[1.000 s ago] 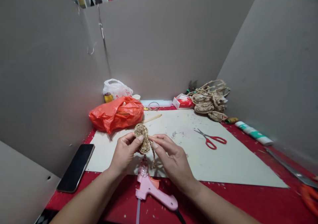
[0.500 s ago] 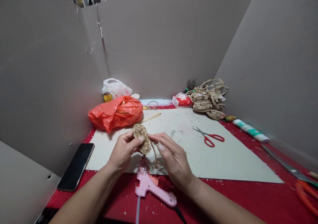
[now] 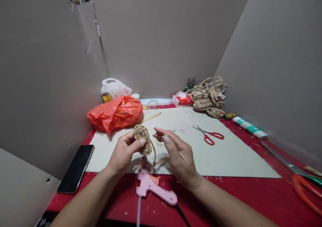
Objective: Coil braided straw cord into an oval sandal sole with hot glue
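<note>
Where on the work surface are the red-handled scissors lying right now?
In the head view, the red-handled scissors lie on the pale mat, right of centre, beyond the right hand and nearer than the heap of braided coils.

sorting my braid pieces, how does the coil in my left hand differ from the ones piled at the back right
The braided coil is held upright off the table, pinched by the left hand; the pile of coils lies flat at the back right. The held coil trails a loose tail; the pile is tangled with loose cord loops. Both are tan braided fibre wound into ovals.
</note>
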{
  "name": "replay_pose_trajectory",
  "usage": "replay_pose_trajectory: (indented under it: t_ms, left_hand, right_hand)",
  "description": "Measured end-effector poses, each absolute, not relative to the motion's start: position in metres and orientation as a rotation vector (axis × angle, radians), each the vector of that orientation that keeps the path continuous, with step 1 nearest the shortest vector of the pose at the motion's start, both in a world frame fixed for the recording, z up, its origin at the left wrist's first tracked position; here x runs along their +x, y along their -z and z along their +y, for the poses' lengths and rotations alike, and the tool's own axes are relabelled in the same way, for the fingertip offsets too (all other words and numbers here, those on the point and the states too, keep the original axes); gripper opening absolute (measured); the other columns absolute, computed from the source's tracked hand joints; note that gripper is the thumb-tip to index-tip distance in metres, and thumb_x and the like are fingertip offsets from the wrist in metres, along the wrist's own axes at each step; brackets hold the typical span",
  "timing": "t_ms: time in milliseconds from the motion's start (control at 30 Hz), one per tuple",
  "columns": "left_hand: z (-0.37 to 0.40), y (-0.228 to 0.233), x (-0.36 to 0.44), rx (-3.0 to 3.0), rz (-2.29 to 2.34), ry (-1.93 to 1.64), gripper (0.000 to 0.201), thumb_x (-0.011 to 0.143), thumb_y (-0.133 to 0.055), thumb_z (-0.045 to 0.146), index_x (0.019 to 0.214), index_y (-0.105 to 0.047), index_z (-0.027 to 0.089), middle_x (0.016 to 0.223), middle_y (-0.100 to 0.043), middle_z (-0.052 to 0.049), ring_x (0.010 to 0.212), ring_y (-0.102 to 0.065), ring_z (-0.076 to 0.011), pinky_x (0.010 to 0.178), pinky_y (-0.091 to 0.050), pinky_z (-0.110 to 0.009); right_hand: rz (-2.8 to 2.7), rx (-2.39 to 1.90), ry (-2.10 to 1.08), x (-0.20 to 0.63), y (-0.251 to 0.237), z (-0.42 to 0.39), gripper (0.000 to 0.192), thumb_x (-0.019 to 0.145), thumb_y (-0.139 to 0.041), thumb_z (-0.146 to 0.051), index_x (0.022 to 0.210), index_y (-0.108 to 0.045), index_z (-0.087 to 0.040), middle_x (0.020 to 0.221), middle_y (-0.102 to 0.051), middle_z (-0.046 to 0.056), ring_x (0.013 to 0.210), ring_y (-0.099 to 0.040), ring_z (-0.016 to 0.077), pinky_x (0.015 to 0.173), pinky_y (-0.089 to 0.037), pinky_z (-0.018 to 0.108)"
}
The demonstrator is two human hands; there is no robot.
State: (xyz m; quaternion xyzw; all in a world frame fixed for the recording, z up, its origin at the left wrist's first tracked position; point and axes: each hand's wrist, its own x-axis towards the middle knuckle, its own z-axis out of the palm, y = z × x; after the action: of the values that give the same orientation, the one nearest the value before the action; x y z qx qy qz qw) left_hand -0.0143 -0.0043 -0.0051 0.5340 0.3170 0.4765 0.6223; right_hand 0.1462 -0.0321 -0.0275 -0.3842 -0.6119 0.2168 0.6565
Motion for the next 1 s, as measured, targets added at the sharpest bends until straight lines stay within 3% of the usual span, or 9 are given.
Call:
replay_pose_trajectory:
  t_ms: [300,433,700,800,933,1000]
  left_hand:
    - [-0.003,0.009,-0.011,1.303,0.76,-1.096,0.018,0.072,-0.075,0.027,0.085,-0.074,0.014,0.076,-0.066,-0.002,0.067,-0.053,-0.0094,0.066,-0.045,-0.022]
    - [-0.002,0.008,-0.012,1.225,0.728,-1.16,0.018,0.073,-0.074,0.026,0.088,-0.074,0.017,0.081,-0.069,-0.002,0.072,-0.057,-0.0106,0.07,-0.047,-0.022]
    - [-0.003,0.0,-0.011,1.018,0.679,-1.362,0.017,0.07,-0.077,0.023,0.087,-0.074,0.019,0.088,-0.073,-0.002,0.081,-0.065,-0.0131,0.082,-0.05,-0.026]
    - [-0.003,0.002,-0.01,1.014,0.665,-1.379,0.017,0.069,-0.077,0.021,0.086,-0.074,0.019,0.088,-0.073,-0.002,0.081,-0.066,-0.0127,0.083,-0.051,-0.026]
    - [-0.003,0.004,-0.009,1.029,0.676,-1.385,0.017,0.069,-0.078,0.019,0.086,-0.074,0.019,0.088,-0.073,-0.001,0.082,-0.066,-0.0124,0.084,-0.051,-0.026]
    - [-0.004,0.003,-0.008,1.027,0.673,-1.384,0.018,0.069,-0.077,0.018,0.086,-0.074,0.02,0.089,-0.073,-0.001,0.083,-0.066,-0.0131,0.084,-0.052,-0.027]
  right_hand:
    - [-1.633,-0.822,-0.225,0.14,0.031,-0.032,0.028,0.093,-0.048,-0.021,0.117,-0.064,-0.018,0.093,-0.064,0.008,0.089,-0.059,0.0194,0.076,-0.051,0.036]
    - [-1.591,-0.889,-0.207,0.14,0.03,-0.03,0.034,0.093,-0.05,-0.024,0.126,-0.056,-0.018,0.095,-0.066,0.008,0.089,-0.062,0.0195,0.08,-0.051,0.037]
    - [-1.402,-0.949,-0.733,0.134,0.029,-0.032,0.038,0.082,-0.064,-0.028,0.118,-0.056,-0.018,0.097,-0.07,0.007,0.085,-0.066,0.0189,0.08,-0.055,0.036]
    - [-1.346,-0.889,-0.92,0.131,0.028,-0.034,0.028,0.08,-0.065,-0.026,0.107,-0.06,-0.019,0.096,-0.07,0.005,0.085,-0.066,0.0172,0.079,-0.054,0.032]
    - [-1.318,-0.867,-0.971,0.131,0.026,-0.034,0.013,0.082,-0.064,-0.028,0.089,-0.062,-0.017,0.082,-0.066,0.002,0.073,-0.061,0.0136,0.07,-0.051,0.027]
    - [-1.306,-0.854,-0.962,0.132,0.025,-0.035,0.019,0.082,-0.063,-0.026,0.099,-0.06,-0.018,0.08,-0.064,0.0,0.072,-0.06,0.013,0.069,-0.05,0.026]
